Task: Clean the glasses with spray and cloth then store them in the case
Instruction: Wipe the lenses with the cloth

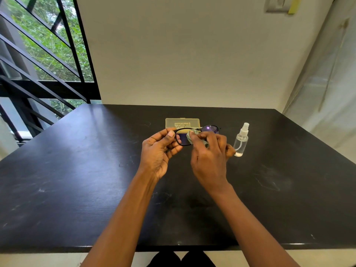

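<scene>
Both forearms reach out over the dark bench (77, 189) from its near edge. The left hand (158, 151) pinches the left end of the glasses (212, 129) between thumb and curled fingers, holding the black frame up above the bench. Just right of it, the right hand (210, 157) grips a grey-green cloth (192, 134), its fingers pressing the cloth against the lens nearest the left hand. The other lens shows a purple sheen beyond the right hand's knuckles. Just right of the glasses, a clear spray bottle (241, 140) stands upright on the bench. Directly behind the glasses lies the translucent yellowish case (183, 123), farther toward the wall.
</scene>
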